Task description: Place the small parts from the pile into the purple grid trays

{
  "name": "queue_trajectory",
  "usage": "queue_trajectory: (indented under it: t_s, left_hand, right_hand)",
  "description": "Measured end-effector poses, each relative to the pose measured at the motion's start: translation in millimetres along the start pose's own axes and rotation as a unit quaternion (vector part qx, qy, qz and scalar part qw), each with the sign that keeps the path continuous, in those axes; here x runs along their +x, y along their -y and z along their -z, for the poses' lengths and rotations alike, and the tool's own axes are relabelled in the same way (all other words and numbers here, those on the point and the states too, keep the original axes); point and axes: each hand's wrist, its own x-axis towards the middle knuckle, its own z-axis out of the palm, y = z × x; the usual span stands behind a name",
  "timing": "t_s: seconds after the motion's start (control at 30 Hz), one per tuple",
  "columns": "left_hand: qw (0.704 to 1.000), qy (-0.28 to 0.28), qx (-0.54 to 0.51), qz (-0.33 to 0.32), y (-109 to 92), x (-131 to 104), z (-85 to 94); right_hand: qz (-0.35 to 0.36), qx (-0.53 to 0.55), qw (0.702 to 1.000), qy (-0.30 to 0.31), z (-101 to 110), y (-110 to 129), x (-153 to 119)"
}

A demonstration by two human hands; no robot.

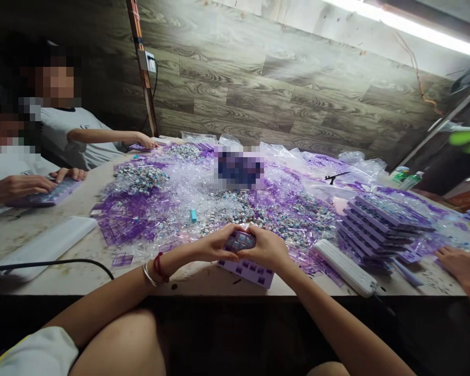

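"Hands, how many?"
"Two: left hand [219, 244] and right hand [269, 251], curled, fingertips close together just below frame centre; whether they pinch anything, I can't tell."
"Beneath them?"
"One light-purple plastic panel with square holes [254, 272], lower centre. One small turquoise block [193, 215] lies up and left."

At your edge of the bench [198, 282], a panel [254, 273] lay left of the stacked panels [370, 230], before loose parts [235, 209].
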Motion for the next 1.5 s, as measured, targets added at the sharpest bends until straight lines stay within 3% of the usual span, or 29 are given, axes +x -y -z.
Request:
queue_trajectory:
  t_s: [0.33, 0.47, 0.6, 1.0, 1.17, 1.5]
  left_hand:
    - [1.000, -0.010, 0.014, 0.006, 1, -10, 4.2]
    - [0.996, 0.001, -0.086, 0.038, 6, -7, 8.2]
    - [0.968, 0.024, -0.227, 0.101, 8, -5, 10.7]
    - [0.930, -0.014, -0.318, 0.181, 19, -7, -8.0]
    - [0.924, 0.003, -0.342, 0.169, 16, -11, -11.1]
    - [0.935, 0.015, -0.324, 0.143, 19, -12, -10.1]
  right_hand:
    - [0.003, 0.004, 1.000, 0.008, 2, 14, 2]
    - [0.009, 0.006, 1.000, 0.011, -4, 11, 7]
    - [0.044, 0.044, 0.998, 0.028, -11, 2, 12]
    - [0.084, 0.093, 0.992, 0.025, -11, -11, 4]
    - [0.067, 0.120, 0.988, 0.077, -10, -12, 7]
    - [0.074, 0.084, 0.990, 0.089, -6, -8, 8]
